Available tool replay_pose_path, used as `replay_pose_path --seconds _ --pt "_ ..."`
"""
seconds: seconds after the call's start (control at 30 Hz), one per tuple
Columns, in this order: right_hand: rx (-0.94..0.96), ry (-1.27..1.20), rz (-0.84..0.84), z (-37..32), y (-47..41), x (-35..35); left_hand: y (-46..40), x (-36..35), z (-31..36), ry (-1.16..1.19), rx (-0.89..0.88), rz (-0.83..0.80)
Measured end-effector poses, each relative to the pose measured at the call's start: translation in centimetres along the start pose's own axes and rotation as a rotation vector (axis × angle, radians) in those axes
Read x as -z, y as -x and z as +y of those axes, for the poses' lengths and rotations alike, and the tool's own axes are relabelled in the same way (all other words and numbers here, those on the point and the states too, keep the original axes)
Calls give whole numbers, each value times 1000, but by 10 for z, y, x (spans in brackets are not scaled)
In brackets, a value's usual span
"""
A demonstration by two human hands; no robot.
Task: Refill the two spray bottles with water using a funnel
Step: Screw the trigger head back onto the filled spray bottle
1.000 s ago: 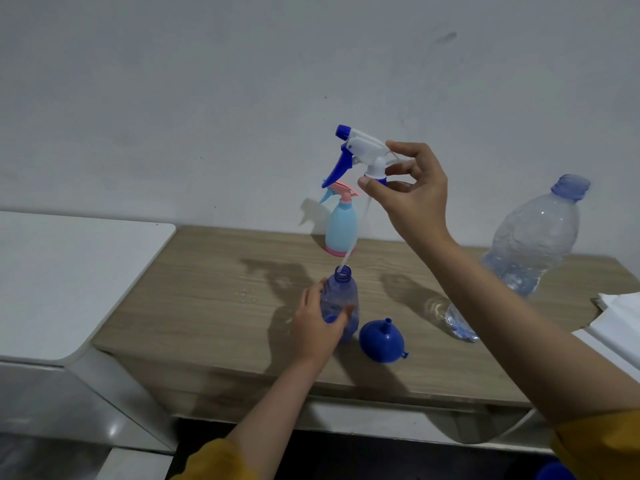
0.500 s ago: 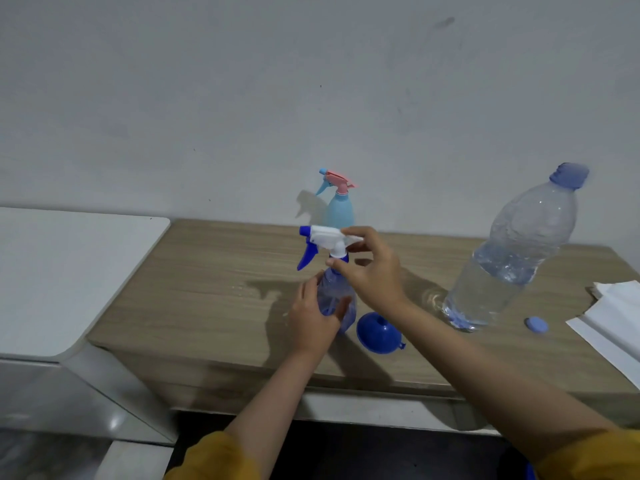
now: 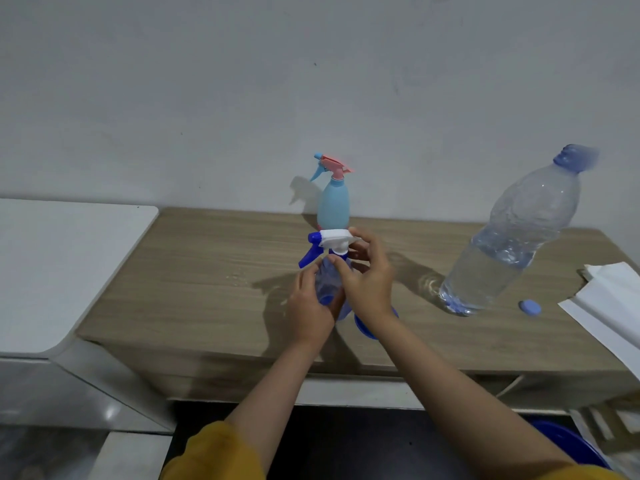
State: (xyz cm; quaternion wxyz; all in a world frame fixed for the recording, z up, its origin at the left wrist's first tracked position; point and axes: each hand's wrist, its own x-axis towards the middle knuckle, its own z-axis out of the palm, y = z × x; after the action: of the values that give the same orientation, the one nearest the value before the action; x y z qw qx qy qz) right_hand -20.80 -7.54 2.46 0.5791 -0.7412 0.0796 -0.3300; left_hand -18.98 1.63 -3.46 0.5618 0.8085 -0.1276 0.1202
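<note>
A plain pale grey wall [image 3: 207, 98] filled the upper half of the view, marked with a few small dark specks and faint scuffs toward one o'clock. Below it ran a light wood-grain tabletop [image 3: 207, 289], reaching from nine o'clock across to three o'clock, its front edge in shade. Light fell from above and in front, throwing soft shadows back onto the wood and the wall. At nine o'clock a white counter [image 3: 62, 271] with a rounded corner butted against the table, its glossy side panel catching a small highlight lower down. Under the table at six o'clock lay a dark recess [image 3: 346, 441].
</note>
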Motion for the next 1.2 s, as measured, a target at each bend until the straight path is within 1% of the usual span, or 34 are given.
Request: replay_pose_path --seconds 0.13,0.33,0.43,0.57,0.73,0.83,1.0,1.2 --pt "5 57 20 -5 -2 -5 0 0 1 15 -25 -2" --pt "-85 110 -106 -9 -22 5 -3 0 1 12 -17 -13" --pt "-107 127 -138 -11 -25 10 -3 -2 0 2 -3 -26" --pt "-69 162 -75 -8 -19 7 -3 -1 0 17 -10 -48" --pt "-50 167 30 -7 -10 -3 -2 0 0 -11 -20 -18" --pt "-94 129 68 -9 -9 -6 -2 0 0 -15 -19 -30" --pt "-165 86 44 -5 -16 -4 -4 0 1 -36 -17 -33" --pt "-104 173 -20 -6 -20 1 -4 0 3 -39 -9 -38"
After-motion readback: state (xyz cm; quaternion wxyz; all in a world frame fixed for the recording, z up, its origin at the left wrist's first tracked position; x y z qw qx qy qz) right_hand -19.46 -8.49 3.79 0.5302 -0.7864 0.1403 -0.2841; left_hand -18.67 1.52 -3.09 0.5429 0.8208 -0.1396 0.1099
